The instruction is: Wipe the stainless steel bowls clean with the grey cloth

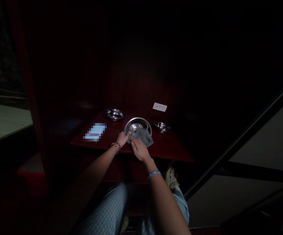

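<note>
On the red desk [167, 148] stands a metal bowl [134, 126]. A grey cloth [142, 137] covers its near side. The right hand [140, 150] rests on the cloth, fingers extended; the left hand [122, 138] pinches the bowl's rim.

- Bowl [133, 125]: round, of shiny metal, with small bright reflections inside. It is near the front edge of the table [169, 148], about the middle of its width. The opening looks tilted toward this edge; whether the base touches the table, I cannot tell.
- Cloth [143, 137]: grey, folded loosely, draped over the bowl's rim on the side toward the table's front edge.
</note>
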`<control>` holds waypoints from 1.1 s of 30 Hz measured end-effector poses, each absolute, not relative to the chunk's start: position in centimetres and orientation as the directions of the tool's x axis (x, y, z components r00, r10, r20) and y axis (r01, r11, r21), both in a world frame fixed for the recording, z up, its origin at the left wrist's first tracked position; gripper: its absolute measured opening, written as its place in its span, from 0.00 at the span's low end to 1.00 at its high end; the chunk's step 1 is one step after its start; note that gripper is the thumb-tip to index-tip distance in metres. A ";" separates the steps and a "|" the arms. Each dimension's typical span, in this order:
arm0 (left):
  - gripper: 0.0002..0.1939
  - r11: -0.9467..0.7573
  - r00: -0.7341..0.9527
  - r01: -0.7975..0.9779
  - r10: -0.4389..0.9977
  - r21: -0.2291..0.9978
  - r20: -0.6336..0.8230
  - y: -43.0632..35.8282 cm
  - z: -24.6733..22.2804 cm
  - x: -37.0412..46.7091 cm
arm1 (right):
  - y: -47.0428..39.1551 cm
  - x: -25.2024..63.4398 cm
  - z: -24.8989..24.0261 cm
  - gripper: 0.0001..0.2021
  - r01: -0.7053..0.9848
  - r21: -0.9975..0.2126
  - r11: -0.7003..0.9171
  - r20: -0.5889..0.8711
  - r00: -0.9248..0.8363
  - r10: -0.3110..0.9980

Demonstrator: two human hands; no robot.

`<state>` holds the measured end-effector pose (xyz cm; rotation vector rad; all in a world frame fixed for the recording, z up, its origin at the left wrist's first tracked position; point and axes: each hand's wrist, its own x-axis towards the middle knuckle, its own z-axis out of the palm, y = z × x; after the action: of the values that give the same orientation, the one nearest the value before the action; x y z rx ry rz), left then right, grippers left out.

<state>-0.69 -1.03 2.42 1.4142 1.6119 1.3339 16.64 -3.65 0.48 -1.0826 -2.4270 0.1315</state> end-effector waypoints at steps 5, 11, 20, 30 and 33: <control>0.07 -0.087 -0.233 0.339 0.957 0.937 0.173 -1.1 2.4 -0.8 | -3.3 16.7 0.3 0.24 0.641 -0.305 0.705 0.404 -0.583 0.705; 0.07 -0.080 -0.200 0.350 0.967 0.933 0.158 -1.1 2.4 -0.9 | -3.2 16.8 0.3 0.23 0.606 -0.299 0.737 0.421 -0.610 0.672; 0.10 -0.084 -0.209 0.402 0.961 0.912 0.180 -0.9 2.2 -1.0 | -3.7 17.0 1.4 0.20 0.622 -0.280 0.732 0.437 -0.596 0.674; 0.08 -0.111 -0.221 0.389 0.952 0.915 0.210 -0.9 2.1 -0.8 | -4.8 18.6 4.2 0.21 0.915 0.004 0.404 0.513 -0.349 0.785; 0.09 -0.096 -0.224 0.388 0.955 0.917 0.195 -0.9 2.3 -0.7 | -4.8 18.7 4.1 0.22 0.914 0.035 0.403 0.477 -0.370 0.797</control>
<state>-0.71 -0.93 2.27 1.4751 1.6229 1.3165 18.68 -4.77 4.06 -1.4714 -2.2793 -0.4172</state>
